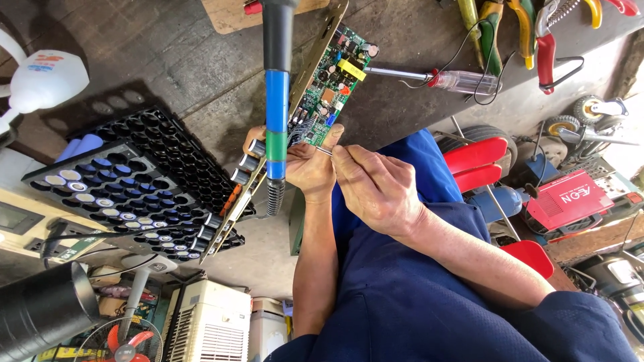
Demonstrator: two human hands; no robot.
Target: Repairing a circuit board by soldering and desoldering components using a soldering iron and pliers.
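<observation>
Green laminate, studded with a yellow block, small drum capacitors and a finned heat sink, makes up the circuit board [329, 74], which is backed by a long brass-coloured metal strip. The board is propped at a slant over the dark, scarred wooden surface [168, 47], and its lower end is gripped by the left hand [305, 167], fingers closed round the edge. A thin, bright metal tool [325, 151] is pinched in the right hand [376, 188], with its tip brought up against the left thumb at the board's lower edge; whether it is a probe, tweezers or a fine driver cannot be told.

The step in hand is judged to be close work on the bottom corner of the board. A steady left grip and a finely placed tip would be called for next, since the parts there are crowded.

A rod banded in blue, green and grey [276, 100], ending in a ribbed coil, hangs in front of the board. To the left, a black honeycomb cell holder [134, 181], partly filled with cylindrical cells, is laid. A screwdriver with a clear handle [463, 82] and red-handled pliers [547, 47] are laid farther along the surface.
</observation>
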